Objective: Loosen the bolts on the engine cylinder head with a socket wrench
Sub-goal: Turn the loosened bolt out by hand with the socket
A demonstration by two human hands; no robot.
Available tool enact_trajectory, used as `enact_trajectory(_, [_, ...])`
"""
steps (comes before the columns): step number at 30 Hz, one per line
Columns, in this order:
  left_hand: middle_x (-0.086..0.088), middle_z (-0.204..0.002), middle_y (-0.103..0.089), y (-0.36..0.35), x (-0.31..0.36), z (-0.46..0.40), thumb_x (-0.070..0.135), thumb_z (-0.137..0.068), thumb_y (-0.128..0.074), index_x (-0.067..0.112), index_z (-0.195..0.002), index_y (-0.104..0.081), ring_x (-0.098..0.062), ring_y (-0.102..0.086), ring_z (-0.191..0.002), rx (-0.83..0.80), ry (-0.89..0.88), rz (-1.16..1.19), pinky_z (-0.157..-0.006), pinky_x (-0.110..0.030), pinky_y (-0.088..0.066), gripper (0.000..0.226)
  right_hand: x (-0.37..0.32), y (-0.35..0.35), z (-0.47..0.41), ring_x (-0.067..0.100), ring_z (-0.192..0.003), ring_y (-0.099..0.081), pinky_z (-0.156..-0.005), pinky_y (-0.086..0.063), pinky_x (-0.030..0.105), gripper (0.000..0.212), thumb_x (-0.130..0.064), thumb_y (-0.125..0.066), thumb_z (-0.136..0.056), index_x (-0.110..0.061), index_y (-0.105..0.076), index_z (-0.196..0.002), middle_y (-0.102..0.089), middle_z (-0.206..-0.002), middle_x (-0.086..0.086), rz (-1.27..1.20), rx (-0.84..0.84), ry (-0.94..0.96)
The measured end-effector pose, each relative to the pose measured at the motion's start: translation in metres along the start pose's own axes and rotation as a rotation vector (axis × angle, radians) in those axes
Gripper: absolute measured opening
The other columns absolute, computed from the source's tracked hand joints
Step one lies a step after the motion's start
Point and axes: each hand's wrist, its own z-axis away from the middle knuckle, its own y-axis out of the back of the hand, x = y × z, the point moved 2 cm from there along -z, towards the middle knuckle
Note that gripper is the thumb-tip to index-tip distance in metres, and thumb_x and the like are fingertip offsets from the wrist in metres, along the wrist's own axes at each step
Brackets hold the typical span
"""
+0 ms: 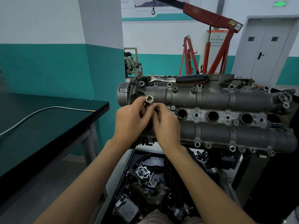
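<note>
Steel socket (149, 100) sits pinched between my left hand (129, 122) and right hand (166, 125), both grips curled round it, above the left end of the cylinder head (210, 97). Long axis near upright, open end tilted up toward me. Risk: fumble drops it into the parts tray (145, 183) below. Wrench (178, 79) lies idle on the head's far edge.

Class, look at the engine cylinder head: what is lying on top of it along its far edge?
A ratchet wrench with a black handle lies along the far edge of the cylinder head. Whatever is beneath the wrench is covered.
</note>
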Motion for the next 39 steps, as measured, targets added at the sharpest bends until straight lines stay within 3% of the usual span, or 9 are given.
enact_trajectory(2, [0.013,-0.050,-0.037,-0.0003,-0.0003,-0.0001,0.024,-0.086,-0.066,0.007,-0.081,-0.060,-0.001,-0.033,-0.041,0.008,0.024,0.006,-0.045,-0.024,-0.033,0.018,0.0020,-0.0021,-0.0004,0.009,-0.056,-0.043,-0.056,-0.038,0.030,0.020,-0.024,-0.050,-0.094,-0.013,-0.056,-0.110,-0.043,-0.060,-0.012,0.015,0.000,-0.020])
enact_trajectory(5, [0.003,-0.049,-0.044,-0.0016,0.0000,0.0002,0.027,-0.084,-0.068,0.004,-0.077,-0.057,-0.011,-0.040,-0.041,0.012,0.058,0.016,-0.043,-0.034,-0.040,0.027,0.0050,-0.0036,-0.0007,0.002,-0.050,-0.033,-0.055,-0.032,0.026,0.021,-0.026,-0.055,-0.091,-0.014,-0.054,-0.108,-0.034,-0.056,-0.014,0.020,0.002,-0.057])
enact_trajectory(11, [-0.002,-0.049,-0.050,-0.0022,0.0020,0.0012,0.030,-0.082,-0.068,0.004,-0.074,-0.054,-0.021,-0.048,-0.044,0.020,0.035,0.004,-0.044,-0.039,-0.045,0.031,0.0029,-0.0015,-0.0001,0.017,-0.060,-0.049,-0.056,-0.041,0.035,0.011,-0.019,-0.056,-0.089,-0.012,-0.056,-0.098,-0.048,-0.060,-0.007,0.029,0.007,-0.043])
enact_trajectory(17, [0.011,-0.053,-0.047,0.0010,0.0023,0.0024,0.029,-0.085,-0.062,0.011,-0.097,-0.067,-0.008,-0.041,-0.046,-0.015,-0.027,0.010,-0.046,-0.031,-0.044,0.022,0.0008,0.0001,0.0019,0.025,-0.070,-0.060,-0.062,-0.047,0.040,0.016,-0.016,-0.048,-0.094,-0.011,-0.060,-0.104,-0.066,-0.077,0.007,0.013,0.014,0.027])
enact_trajectory(23, [0.006,-0.051,-0.049,0.0001,-0.0003,0.0012,0.026,-0.085,-0.064,0.008,-0.087,-0.065,-0.010,-0.043,-0.045,0.007,-0.017,0.013,-0.045,-0.031,-0.043,0.018,-0.0016,0.0016,0.0012,0.023,-0.068,-0.058,-0.062,-0.045,0.035,0.023,-0.017,-0.045,-0.096,-0.013,-0.059,-0.114,-0.065,-0.075,0.004,0.028,0.015,0.055])
enact_trajectory(27, [0.001,-0.049,-0.048,-0.0018,-0.0014,0.0006,0.035,-0.083,-0.064,0.004,-0.075,-0.058,-0.013,-0.043,-0.043,0.039,0.033,0.047,-0.044,-0.033,-0.040,0.032,0.0025,-0.0010,0.0002,0.010,-0.058,-0.042,-0.056,-0.032,0.026,0.018,-0.023,-0.052,-0.093,-0.014,-0.057,-0.108,-0.038,-0.057,-0.015,0.027,0.014,-0.008])
enact_trajectory(30, [0.000,-0.049,-0.050,-0.0023,-0.0006,0.0014,0.044,-0.080,-0.062,0.004,-0.072,-0.054,-0.015,-0.046,-0.043,0.034,0.026,0.045,-0.044,-0.033,-0.040,0.042,0.0035,-0.0015,0.0000,0.015,-0.059,-0.048,-0.055,-0.035,0.029,0.017,-0.025,-0.056,-0.090,-0.011,-0.052,-0.099,-0.047,-0.061,-0.008,0.027,0.011,-0.052])
enact_trajectory(33, [0.001,-0.051,-0.052,-0.0024,-0.0003,0.0022,0.038,-0.080,-0.066,0.005,-0.075,-0.056,-0.015,-0.047,-0.045,0.023,0.030,0.038,-0.045,-0.035,-0.043,0.035,0.0026,-0.0007,0.0006,0.022,-0.063,-0.056,-0.056,-0.043,0.036,0.013,-0.021,-0.053,-0.092,-0.009,-0.050,-0.094,-0.058,-0.067,0.004,0.046,0.011,-0.023])
enact_trajectory(39, [0.012,-0.054,-0.046,0.0003,0.0018,0.0021,0.028,-0.083,-0.064,0.011,-0.093,-0.067,-0.008,-0.041,-0.046,-0.004,-0.018,0.008,-0.047,-0.032,-0.045,0.020,0.0013,0.0017,0.0019,0.025,-0.064,-0.057,-0.057,-0.041,0.034,0.010,-0.016,-0.048,-0.094,-0.009,-0.054,-0.096,-0.060,-0.069,0.004,0.017,0.014,0.025])
